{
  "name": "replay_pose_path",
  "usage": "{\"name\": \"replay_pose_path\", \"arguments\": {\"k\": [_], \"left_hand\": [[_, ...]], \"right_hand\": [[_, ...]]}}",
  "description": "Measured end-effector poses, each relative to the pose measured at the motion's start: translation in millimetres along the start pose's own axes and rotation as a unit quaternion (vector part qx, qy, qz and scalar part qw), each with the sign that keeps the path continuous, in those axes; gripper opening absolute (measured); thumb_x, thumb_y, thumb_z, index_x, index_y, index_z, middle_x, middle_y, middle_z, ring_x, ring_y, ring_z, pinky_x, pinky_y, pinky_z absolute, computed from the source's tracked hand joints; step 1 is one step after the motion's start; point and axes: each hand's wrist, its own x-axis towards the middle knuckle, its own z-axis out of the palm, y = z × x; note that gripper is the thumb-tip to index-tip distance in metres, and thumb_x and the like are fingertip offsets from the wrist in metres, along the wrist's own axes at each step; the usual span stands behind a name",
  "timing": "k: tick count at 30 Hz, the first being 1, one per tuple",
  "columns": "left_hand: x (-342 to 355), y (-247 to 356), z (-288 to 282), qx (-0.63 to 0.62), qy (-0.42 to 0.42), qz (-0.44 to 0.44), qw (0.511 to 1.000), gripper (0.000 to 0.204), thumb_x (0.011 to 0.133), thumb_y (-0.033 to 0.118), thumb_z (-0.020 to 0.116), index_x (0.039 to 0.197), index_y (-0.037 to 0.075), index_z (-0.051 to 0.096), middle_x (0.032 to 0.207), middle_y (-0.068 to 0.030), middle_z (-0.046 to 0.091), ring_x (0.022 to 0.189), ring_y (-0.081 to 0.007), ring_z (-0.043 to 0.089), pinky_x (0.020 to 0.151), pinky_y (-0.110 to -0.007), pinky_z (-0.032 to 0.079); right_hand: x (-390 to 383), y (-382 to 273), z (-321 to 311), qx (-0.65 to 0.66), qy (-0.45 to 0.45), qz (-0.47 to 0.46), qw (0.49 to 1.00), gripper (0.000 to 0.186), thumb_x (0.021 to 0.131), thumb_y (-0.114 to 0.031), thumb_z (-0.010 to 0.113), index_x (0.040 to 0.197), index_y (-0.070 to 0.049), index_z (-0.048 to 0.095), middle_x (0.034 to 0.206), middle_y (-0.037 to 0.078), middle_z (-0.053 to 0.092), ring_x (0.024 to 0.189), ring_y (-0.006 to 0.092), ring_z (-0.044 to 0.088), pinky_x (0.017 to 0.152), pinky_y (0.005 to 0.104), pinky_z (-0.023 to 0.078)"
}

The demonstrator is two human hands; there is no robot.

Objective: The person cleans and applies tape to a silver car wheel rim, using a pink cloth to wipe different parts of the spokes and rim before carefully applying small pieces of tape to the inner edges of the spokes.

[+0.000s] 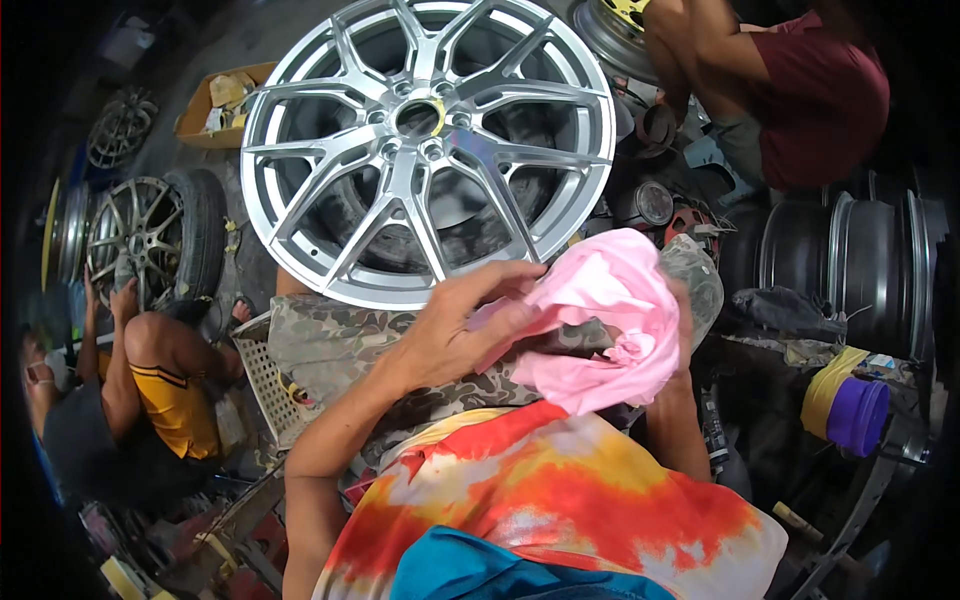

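A bunched pink cloth [640,370] is held up in front of my lap, curled into a loose loop. My left hand [465,325] grips its left edge, with the thumb and fingers around the fabric. Behind the right side of the cloth, my right hand [684,325] supports it; most of that hand's fingers are hidden. Just beyond my hands lies a large silver multi-spoke wheel rim [415,185], face up, its near edge close to my left fingers. Camouflage fabric [330,350] covers my legs beneath the cloth.
On the left, a person in yellow shorts [170,400] handles a dark rim [135,235] beside a tyre [197,230]. Another person in a maroon shirt [820,100] crouches at the right. A row of rims [850,270], a purple roll [858,415], a perforated basket [265,375] and a cardboard box [195,120] surround me.
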Motion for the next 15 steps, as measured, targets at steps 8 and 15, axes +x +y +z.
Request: {"name": "replay_pose_path", "arguments": {"k": [8, 15], "left_hand": [[-10.2, 20.6, -24.4, 0.028, -0.045, -0.082, 0.995, 0.015, 0.091, 0.011, 0.073, 0.092, -0.003, 0.068, 0.068, -0.0035, 0.063, 0.065, -0.0054, 0.057, 0.056, -0.028, 0.044], [-39.9, 51.4, -61.5, 0.033, -0.004, -0.081, 0.996, 0.021, 0.095, 0.015, 0.066, 0.086, -0.005, 0.066, 0.067, -0.0042, 0.061, 0.062, -0.0078, 0.054, 0.055, -0.03, 0.041]], "right_hand": [[0.8, -17.4, -0.8, -0.287, -0.004, -0.056, 0.956, 0.016, 0.102, -0.012, 0.055, 0.106, -0.001, 0.066, 0.098, 0.002, 0.063, 0.095, 0.0069, 0.059, 0.086, 0.0225, 0.046], [17.2, -9.4, 7.0, -0.48, -0.039, -0.225, 0.847, 0.019, 0.1, -0.005, 0.054, 0.116, 0.002, 0.063, 0.103, 0.004, 0.061, 0.097, 0.0126, 0.058, 0.091, 0.0261, 0.046]]}}
